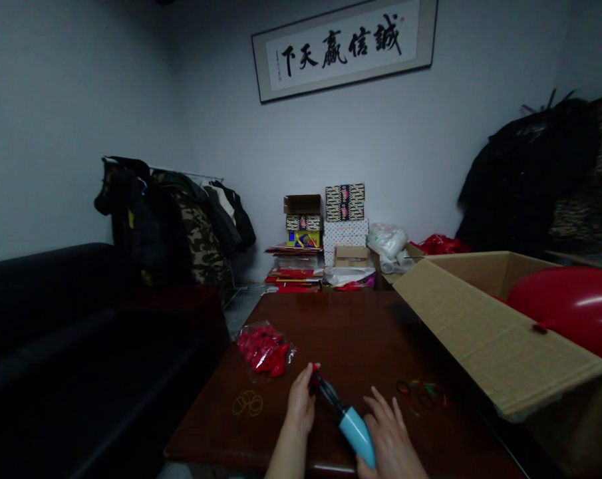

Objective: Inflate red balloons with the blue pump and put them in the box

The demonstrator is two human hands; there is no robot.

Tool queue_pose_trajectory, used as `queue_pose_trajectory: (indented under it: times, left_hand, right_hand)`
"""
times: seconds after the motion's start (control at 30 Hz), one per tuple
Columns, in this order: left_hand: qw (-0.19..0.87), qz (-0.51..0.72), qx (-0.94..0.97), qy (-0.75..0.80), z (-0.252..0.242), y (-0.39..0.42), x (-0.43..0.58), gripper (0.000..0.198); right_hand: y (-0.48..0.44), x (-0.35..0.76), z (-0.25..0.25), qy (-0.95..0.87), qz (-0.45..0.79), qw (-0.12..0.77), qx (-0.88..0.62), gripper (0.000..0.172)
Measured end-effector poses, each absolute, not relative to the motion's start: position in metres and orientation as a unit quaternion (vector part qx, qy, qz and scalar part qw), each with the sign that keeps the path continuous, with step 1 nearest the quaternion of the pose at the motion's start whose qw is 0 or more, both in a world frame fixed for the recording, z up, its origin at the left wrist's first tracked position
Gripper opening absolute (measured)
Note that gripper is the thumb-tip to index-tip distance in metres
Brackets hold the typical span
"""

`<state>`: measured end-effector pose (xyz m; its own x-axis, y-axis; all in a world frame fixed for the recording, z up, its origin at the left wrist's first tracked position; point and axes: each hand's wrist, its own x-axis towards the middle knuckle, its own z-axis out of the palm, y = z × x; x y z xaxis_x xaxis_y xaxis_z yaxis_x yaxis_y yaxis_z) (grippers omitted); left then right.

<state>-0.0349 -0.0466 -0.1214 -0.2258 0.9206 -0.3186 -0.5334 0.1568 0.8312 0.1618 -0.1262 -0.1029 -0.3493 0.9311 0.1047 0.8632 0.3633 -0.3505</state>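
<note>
A light-blue hand balloon pump (356,436) with a dark, partly see-through front section slants across the near part of the table. My left hand (301,399) is closed around the front tip of the pump, where a small bit of red balloon (314,376) shows at the fingers. Along the blue body lies my right hand (391,436), its thumb by the rear end and its fingers stretched forward, supporting the pump. A clear bag of red balloons (264,347) rests beyond my left hand. Several yellowish rubber bands (248,403) lie left of it.
On the right, an open cardboard box (490,332) holds an inflated red balloon (575,306), its flap leaning over the table (325,319). Small coloured bands (423,392) lie right of my right hand. A black sofa (56,359) stands left; stacked boxes (345,233) stand behind.
</note>
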Motion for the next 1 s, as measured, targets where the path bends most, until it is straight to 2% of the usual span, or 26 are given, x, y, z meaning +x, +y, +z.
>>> queue_pose_trajectory:
  times: [0.27,0.4,0.57,0.77,0.87,1.0]
  left_hand:
    - [0.648,0.607,0.165,0.43,-0.12,-0.059,-0.021,0.033]
    - [0.671,0.547,0.202,0.458,-0.121,-0.065,-0.024,0.039]
    - [0.656,0.517,0.234,0.498,-0.117,-0.059,-0.033,0.033]
    - [0.766,0.52,0.139,0.351,-0.106,-0.049,-0.035,0.014]
    - [0.747,0.556,0.173,0.322,-0.101,-0.051,-0.027,0.021]
    - [0.729,0.574,0.2,0.315,-0.099,-0.058,-0.02,0.019]
  right_hand:
    - [-0.126,0.155,-0.094,-0.796,0.112,0.175,-0.569,0.037]
    - [-0.126,0.157,-0.096,-0.784,0.134,0.16,-0.584,0.04]
    - [-0.125,0.166,-0.107,-0.8,0.104,0.151,-0.572,0.045]
    - [-0.124,0.166,-0.113,-0.806,0.085,0.181,-0.558,0.048]
    - [-0.123,0.161,-0.11,-0.805,0.101,0.188,-0.554,0.046]
    - [-0.122,0.155,-0.105,-0.787,0.169,0.174,-0.568,0.042]
